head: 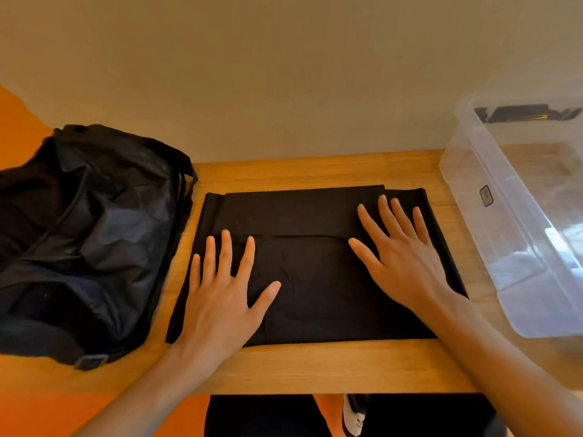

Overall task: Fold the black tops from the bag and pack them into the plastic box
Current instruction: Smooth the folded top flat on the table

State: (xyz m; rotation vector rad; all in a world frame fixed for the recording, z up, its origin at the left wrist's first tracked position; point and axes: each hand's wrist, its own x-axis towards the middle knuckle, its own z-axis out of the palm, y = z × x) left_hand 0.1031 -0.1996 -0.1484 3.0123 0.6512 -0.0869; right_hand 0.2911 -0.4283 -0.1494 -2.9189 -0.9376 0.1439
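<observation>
Probably a home: wooden table [315, 369], plain wall [284, 74].

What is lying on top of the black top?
The left hand and right hand lie flat on the top, fingers spread. The cloth under the palms is hidden.

Both forearms [142, 392] are bare, as are the left hand [220, 298] and right hand [407, 263]. Past the counter's [315, 367] near edge show black trousers [262, 417] and a white shoe [353, 419] with dark stripes.
</observation>
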